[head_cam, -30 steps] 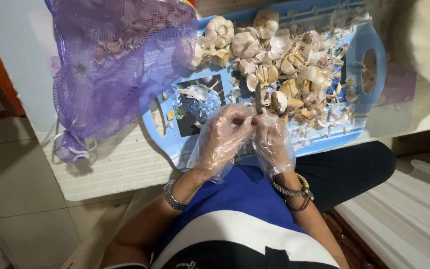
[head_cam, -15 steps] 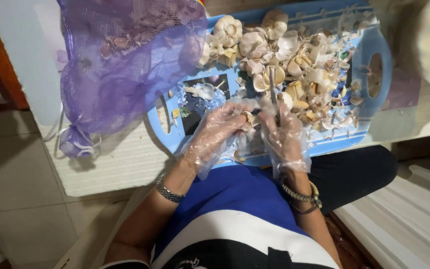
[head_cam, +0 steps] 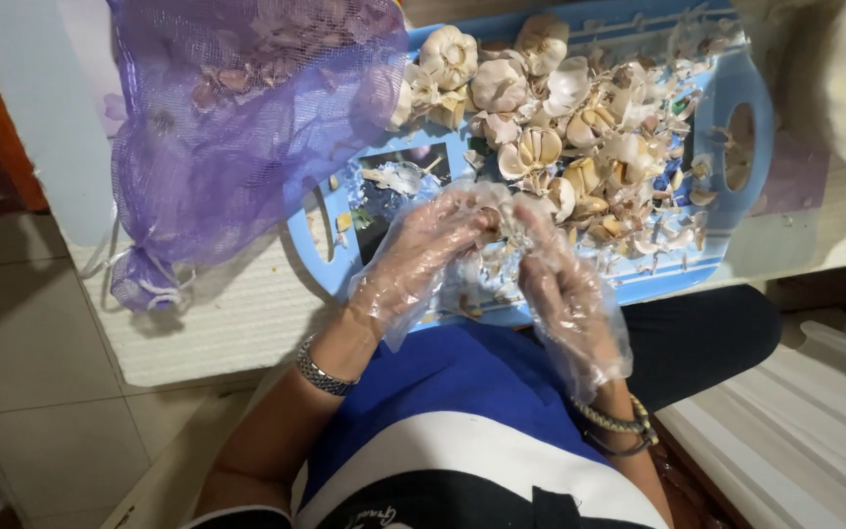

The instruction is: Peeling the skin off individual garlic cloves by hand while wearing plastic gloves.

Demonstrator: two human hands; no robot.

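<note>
Both my hands wear clear plastic gloves. My left hand [head_cam: 421, 255] and my right hand [head_cam: 560, 284] meet over the near part of a blue plastic tray [head_cam: 727, 245], pinching a small piece of garlic [head_cam: 494, 217] between the fingertips. A heap of garlic bulbs and cloves [head_cam: 560, 137] with papery skins covers the tray's middle and right side. A metal bracelet sits on my left wrist, beaded bracelets on my right.
A purple mesh bag [head_cam: 247, 127] holding more garlic lies at the tray's left end on a white table [head_cam: 237, 323]. Tiled floor [head_cam: 31, 382] lies to the left. A pale ribbed surface [head_cam: 805, 431] is at the lower right.
The hands stay together over the tray's near edge, fingers shifting slightly on the garlic piece. The view has tilted a little, so the tray sits lower in the picture.
</note>
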